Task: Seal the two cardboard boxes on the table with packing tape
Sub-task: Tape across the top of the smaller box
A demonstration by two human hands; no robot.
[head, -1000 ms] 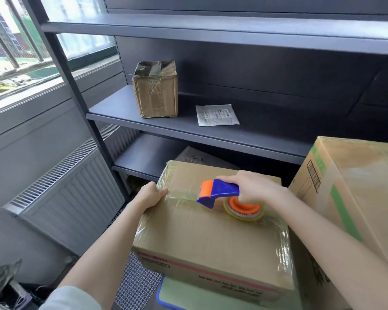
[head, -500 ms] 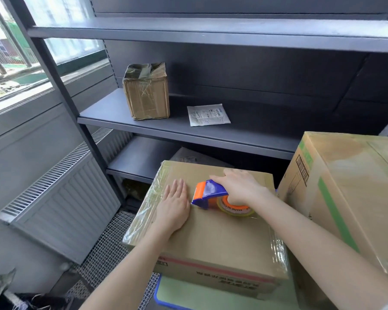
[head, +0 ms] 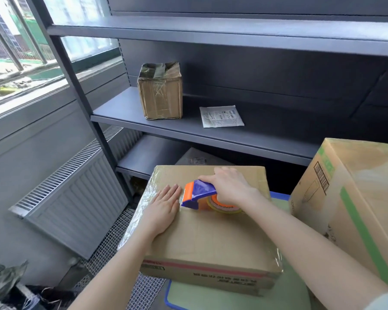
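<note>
Dark grey metal shelving (head: 278, 135) across the back, with a barred window (head: 20, 52) at far left and a pale ribbed radiator (head: 76, 198) below it. White mesh floor grating (head: 112, 242) beside the radiator.

On the middle shelf, a small upright brown cardboard box (head: 160, 97) wrapped in wrinkled clear tape. Just right of it and apart, a flat white printed paper packet (head: 221, 116).

Front and centre, a low, wide brown cardboard box (head: 211, 238) on a pale green table with a blue rim (head: 222, 300). Carries a red stripe along the near side and shiny clear tape over the left and right edges. Near its right side, a taller brown cardboard box with green stripes (head: 356, 198), cut off by the frame edge.

Left hand (head: 164, 208) flat on the low box's top, palm down, fingers straight and together, pointing away. Presses the cardboard near the left edge.

Right hand (head: 231, 186) curled over a blue and orange plastic tape dispenser (head: 197, 194). Grips it from above and holds it down on the top of the low box, orange front toward the left hand. Roll of clear tape with an orange core (head: 222, 206) under the wrist.

Hands close but apart; cannot tell whether the left fingertips touch the dispenser's front.
</note>
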